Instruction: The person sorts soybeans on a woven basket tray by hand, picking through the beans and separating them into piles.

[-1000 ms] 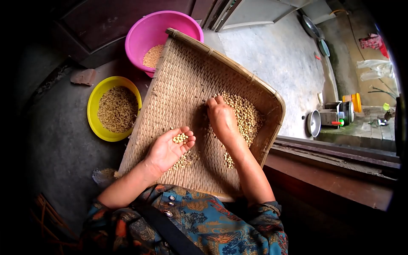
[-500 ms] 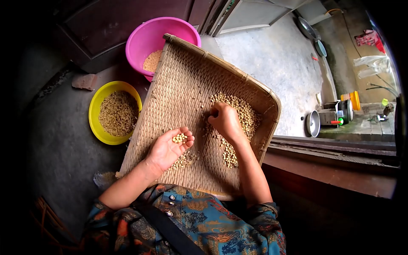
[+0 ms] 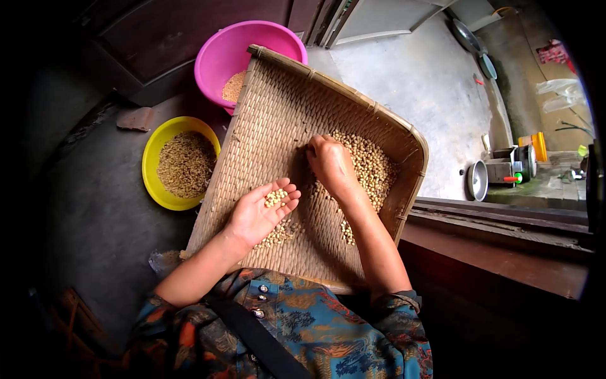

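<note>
A woven tray lies tilted across the view before me. Pale beans are heaped on its right side, and a smaller patch lies near its lower edge. My left hand is palm up above that small patch, its fingers curled around a little pile of beans. At the left edge of the heap my right hand points down with its fingers pressed together on the tray; whatever is between the fingertips is hidden.
Behind the tray stands a pink basin with grain inside. A yellow basin of brownish grain is on the floor at left, near a brick. A metal bowl and a wooden sill are at right.
My right hand lifted slightly off the heap's edge, then came back to it. The fingers of my left hand have spread a little around the beans. The whole view has shifted slightly.
</note>
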`<state>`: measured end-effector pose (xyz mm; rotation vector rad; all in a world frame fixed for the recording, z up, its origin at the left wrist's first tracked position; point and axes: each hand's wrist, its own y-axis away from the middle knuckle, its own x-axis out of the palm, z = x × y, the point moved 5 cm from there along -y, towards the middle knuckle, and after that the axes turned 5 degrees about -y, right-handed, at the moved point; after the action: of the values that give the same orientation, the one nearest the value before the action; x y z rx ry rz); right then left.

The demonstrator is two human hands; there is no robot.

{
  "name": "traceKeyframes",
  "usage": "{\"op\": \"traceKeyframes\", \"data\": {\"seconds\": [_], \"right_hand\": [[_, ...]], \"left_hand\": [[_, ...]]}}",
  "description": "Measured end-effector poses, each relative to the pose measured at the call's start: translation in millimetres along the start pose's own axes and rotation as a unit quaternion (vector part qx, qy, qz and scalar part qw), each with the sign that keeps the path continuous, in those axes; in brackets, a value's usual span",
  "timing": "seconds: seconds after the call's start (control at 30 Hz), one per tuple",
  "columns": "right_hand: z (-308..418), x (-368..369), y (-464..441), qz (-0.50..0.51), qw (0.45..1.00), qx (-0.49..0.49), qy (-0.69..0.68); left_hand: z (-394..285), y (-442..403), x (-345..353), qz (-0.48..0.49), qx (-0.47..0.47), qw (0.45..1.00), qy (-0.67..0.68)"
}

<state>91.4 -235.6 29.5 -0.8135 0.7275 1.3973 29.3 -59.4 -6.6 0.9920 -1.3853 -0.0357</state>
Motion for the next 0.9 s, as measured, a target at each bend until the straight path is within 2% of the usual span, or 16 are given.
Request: {"op": "traceKeyframes", "data": {"seconds": [0.17,0.27,0.3,0.33,0.4,0.43,0.53,0.6,0.67,0.8,0.9], "right_hand": [[0.8,-5.6,-0.4,0.019,1.000,-0.007,0.001],[17.1,-25.3,7.5,0.111,0.965,0.082,-0.223],[18.4,-24.4,16.1,0.181,0.909,0.164,-0.336],[21.4,-29.0,18.2,0.248,0.867,0.182,-0.393],[5.9,-35.6,10.8,0.091,0.963,0.086,-0.240],[-3.5,-38.8,5.7,0.038,0.981,0.091,-0.169],[-1.8,-29.3,-6.1,-0.015,0.995,0.021,-0.101],[3.6,-13.2,-13.5,-0.010,0.997,0.004,-0.073],[1.0,3.4,-20.1,-0.003,1.000,-0.012,0.029],[0.9,-2.4,-24.0,-0.022,0.999,-0.032,0.010],[16.8,-24.6,-13.7,0.010,0.993,0.029,-0.112]], "left_hand": [[-4.8,-1.3,-2.0,-0.017,0.009,1.000,-0.010],[-5.2,-1.2,0.4,-0.005,0.021,1.000,-0.013],[-4.9,-1.7,0.4,-0.002,0.020,1.000,-0.008],[-5.0,-2.3,0.7,0.001,0.020,1.000,-0.003],[-4.8,-2.6,1.1,0.001,0.013,1.000,0.005],[-4.8,-2.1,1.3,-0.003,0.007,1.000,0.007],[-3.8,-3.5,0.2,-0.001,0.001,1.000,0.010],[-3.3,-3.7,-0.6,0.006,0.004,1.000,0.007],[-6.2,-2.8,0.2,0.014,0.015,1.000,0.000],[-12.2,1.4,5.4,0.028,0.028,0.999,0.000],[-12.5,1.1,7.8,0.038,0.036,0.999,0.002]]}}
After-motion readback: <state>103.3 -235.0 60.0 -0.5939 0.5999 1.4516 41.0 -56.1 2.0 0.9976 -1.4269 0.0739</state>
